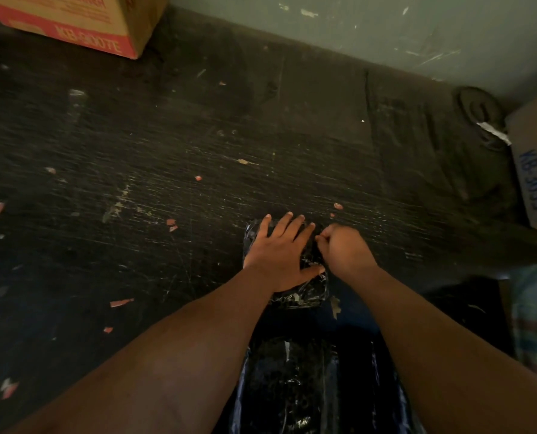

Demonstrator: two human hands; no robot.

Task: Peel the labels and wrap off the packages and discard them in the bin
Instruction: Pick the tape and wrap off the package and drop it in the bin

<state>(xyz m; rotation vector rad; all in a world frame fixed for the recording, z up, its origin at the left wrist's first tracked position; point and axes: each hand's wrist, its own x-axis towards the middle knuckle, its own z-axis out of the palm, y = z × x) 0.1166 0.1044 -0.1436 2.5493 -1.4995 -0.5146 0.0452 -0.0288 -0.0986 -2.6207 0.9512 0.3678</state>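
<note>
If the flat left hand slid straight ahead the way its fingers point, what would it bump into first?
Probably nothing soon. The left hand presses flat on the black wrapped package, fingers pointing up-right over the scratched dark table. Only bare tabletop and tiny scraps show before the wall.

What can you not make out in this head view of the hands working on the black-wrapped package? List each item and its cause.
- Package top: head view, covered by the flat left hand.
- What the right hand pinches: curled fingers hide it.
- Bin bag contents: dark, between the forearms.
- Red-printed box: cut off by the top edge.
</note>
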